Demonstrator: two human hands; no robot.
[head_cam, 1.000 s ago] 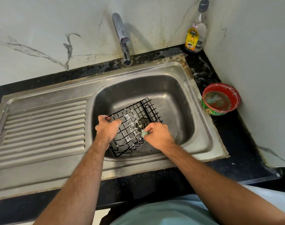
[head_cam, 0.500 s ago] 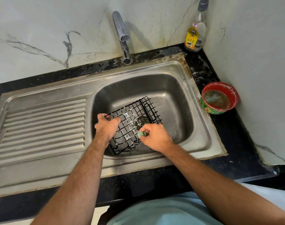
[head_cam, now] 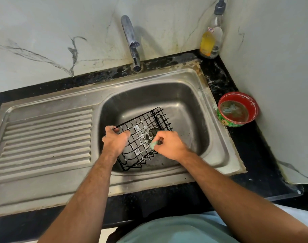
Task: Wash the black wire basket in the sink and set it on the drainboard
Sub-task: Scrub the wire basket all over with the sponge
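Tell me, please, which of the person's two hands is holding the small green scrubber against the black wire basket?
The right hand pinches the green scrubber; the left hand only grips the rim of the black wire basket.

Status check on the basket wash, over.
Left hand grips the wire basket rim. Right hand pinches a green scrubber against it. Basket soapy, tilted in the sink, drainboard not yet used. Nothing in the way.
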